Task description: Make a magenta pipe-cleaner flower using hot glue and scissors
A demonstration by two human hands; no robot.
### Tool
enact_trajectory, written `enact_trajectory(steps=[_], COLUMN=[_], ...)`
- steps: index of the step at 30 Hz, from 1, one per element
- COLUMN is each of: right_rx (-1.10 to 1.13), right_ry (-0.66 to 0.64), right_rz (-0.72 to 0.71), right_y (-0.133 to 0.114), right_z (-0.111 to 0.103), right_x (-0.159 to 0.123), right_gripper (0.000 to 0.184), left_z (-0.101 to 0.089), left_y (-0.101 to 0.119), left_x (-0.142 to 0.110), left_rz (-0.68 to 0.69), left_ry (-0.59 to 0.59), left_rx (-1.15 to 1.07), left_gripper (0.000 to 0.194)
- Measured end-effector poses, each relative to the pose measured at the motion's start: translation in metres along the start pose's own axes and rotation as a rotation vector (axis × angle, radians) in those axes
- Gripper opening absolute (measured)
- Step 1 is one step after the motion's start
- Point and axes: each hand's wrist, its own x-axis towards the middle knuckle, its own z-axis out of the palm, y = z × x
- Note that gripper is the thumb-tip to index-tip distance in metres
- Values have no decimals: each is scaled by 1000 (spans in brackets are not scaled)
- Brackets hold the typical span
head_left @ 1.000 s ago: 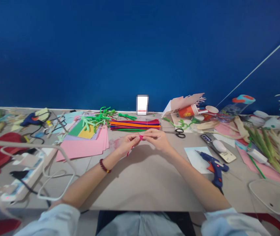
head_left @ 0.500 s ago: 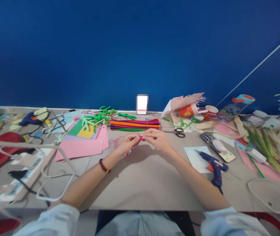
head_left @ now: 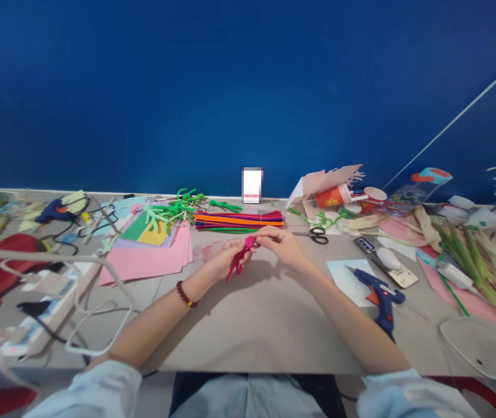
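The thumb and forefinger of the right hand [head_left: 280,247] come together at the upper right edge of a magenta fuzzy stem piece [head_left: 250,241], seemingly pinching a bit of it, though the exact contact is too small to make out. The left hand [head_left: 224,260] grips the same piece from the other side, its fingers curled around the part below the balled top. So the piece lies between the two hands, raised above the table [head_left: 256,331], with its long axis slanting: the compact head points up and away toward the right fingertips, while the loose ends trail down and leftward, toward the wearer, just beside the left fingers. The head is nearer the right fingertips; the tails belong to the left hand's side. A beaded bracelet [head_left: 185,295] circles the left wrist. Just beyond the hands, a bundle of coloured stems [head_left: 239,221] lies crosswise, with scissors [head_left: 318,235] near its right end. Left of it sit pink sheets [head_left: 143,264] and a tangle of green stems [head_left: 180,208]. Well to the right of the hands, a blue glue gun [head_left: 386,302] rests partly over a pale blue sheet [head_left: 338,280].
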Motion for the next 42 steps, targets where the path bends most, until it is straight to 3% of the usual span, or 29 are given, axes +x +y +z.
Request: enact_trajectory(steps=[21, 42], right_rx=[-141, -173], right_ry=[21, 80], right_rz=[-109, -140], right_y=[6, 14], right_z=[2, 6], right_x=[-3, -3], right_gripper=[11, 17], left_z=[7, 10], left_y=[2, -2], left_x=[-2, 0], left_rz=[-1, 12], left_ry=[49, 50], left_rx=[62, 7], left_gripper=[39, 38])
